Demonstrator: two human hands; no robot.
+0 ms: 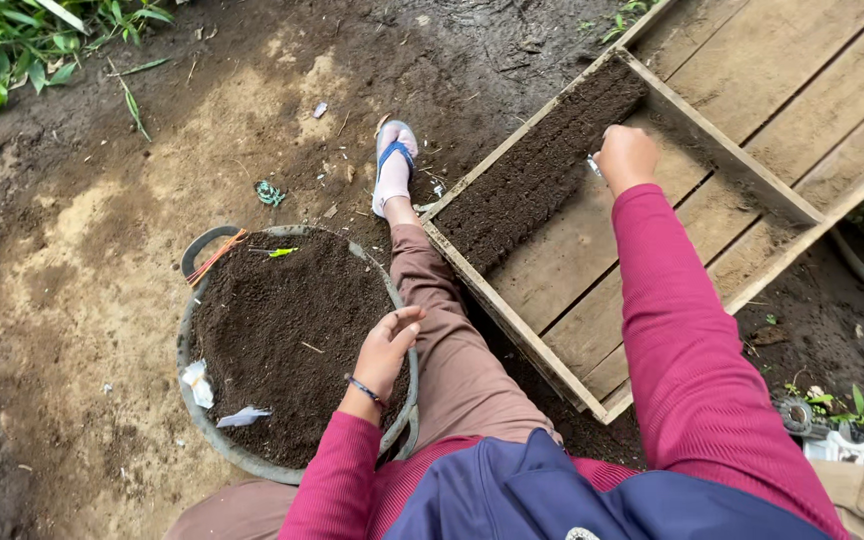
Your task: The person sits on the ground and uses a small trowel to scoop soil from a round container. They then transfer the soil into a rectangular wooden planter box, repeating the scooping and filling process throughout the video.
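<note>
Nearest to me is my left hand [384,350], resting on the rim of the round basin [188,385] at my left knee. The fingers are loosely curled and half open, with nothing in them, thumb touching the edge right over the dark soil [282,330]. The basin is nearly full, with a few scraps of white litter and a green leaf lying on top.

Further out, my right hand [627,155] is stretched over the wooden tray [592,290]. It's closed into a fist around something small and pale; I can only see a bit poking out at the left side of the fist, so I can't tell what it is. The fist sits right at the edge of the strip of packed soil [537,170] that fills the tray's far-left side. The rest of the tray is bare planks.

My guess on handling: that soil looks damp and crumbly, so it'll be soft and fall apart if pinched. Better to scoop it with a cupped palm from the middle of the basin. The full basin is probably heavy, and it has a loop handle [207,245] on the far rim.

Beyond that there's my foot in a blue sandal [393,160] on the muddy ground.
</note>
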